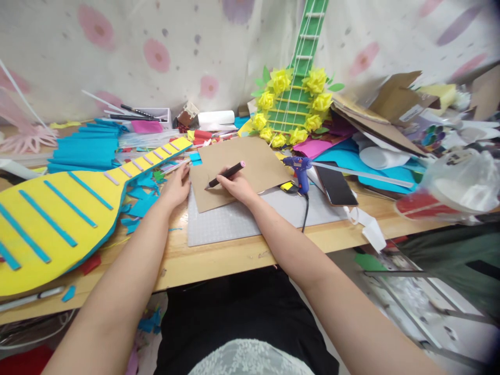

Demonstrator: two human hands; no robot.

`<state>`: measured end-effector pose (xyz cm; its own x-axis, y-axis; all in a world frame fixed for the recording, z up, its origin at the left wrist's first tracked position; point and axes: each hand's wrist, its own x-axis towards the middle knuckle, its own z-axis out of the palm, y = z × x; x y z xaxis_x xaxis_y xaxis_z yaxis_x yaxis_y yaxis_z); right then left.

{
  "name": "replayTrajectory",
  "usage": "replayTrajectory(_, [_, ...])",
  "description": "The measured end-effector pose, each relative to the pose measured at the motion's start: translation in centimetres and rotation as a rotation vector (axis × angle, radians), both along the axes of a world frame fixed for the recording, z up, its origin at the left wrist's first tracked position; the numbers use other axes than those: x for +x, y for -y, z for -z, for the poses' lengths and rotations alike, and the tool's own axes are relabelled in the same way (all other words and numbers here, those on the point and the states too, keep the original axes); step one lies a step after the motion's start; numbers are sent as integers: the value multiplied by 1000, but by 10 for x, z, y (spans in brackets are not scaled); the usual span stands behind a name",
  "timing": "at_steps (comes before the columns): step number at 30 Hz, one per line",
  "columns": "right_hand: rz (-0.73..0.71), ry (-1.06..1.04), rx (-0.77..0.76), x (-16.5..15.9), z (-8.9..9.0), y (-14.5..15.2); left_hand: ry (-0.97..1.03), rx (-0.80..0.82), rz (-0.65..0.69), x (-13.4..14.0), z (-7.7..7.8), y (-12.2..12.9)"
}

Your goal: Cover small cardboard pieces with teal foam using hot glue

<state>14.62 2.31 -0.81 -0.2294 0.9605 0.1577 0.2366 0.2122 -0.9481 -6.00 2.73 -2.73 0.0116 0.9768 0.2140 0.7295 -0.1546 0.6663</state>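
Note:
My right hand (236, 183) is closed around a black marker (230, 173) with a pink end. Its tip meets a brown sheet of cardboard (250, 156), and a short dark mark shows near the tip. The cardboard lies partly over a grey cutting mat (222, 229). At the cardboard's left edge, my left hand (176, 186) rests with its fingers stretched out, holding nothing I can see. Blue paper scraps (144, 200) lie beside that hand.
A yellow guitar-shaped craft (58, 219) with blue strips lies left. Behind the cardboard stands a green one (291, 107) with yellow flowers. On the right are a blue glue gun (300, 172) with a cord, a phone (336, 183) and a red-and-white bucket (437, 192).

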Motion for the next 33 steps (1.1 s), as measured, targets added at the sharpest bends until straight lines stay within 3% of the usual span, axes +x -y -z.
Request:
replayTrajectory(3, [-56,-21,-15,0,-1,1,-8,-6,-6,0,0,0])
replayTrajectory(8, [34,-4,21,1,3,-3,2,-3,3,1,-1,0])
replayTrajectory(17, [26,-5,28,0,6,-4,1,-10,11,1,0,0])
replayTrajectory(24, [-124,-80,-23,-2,-4,6,-19,-15,-3,1,-4,2])
replayTrajectory(29, [-23,-58,-32,0,-2,2,-47,-40,-17,4,-9,5])
replayTrajectory(33, [-29,-52,-26,0,-3,1,-30,-48,-10,5,-10,5])
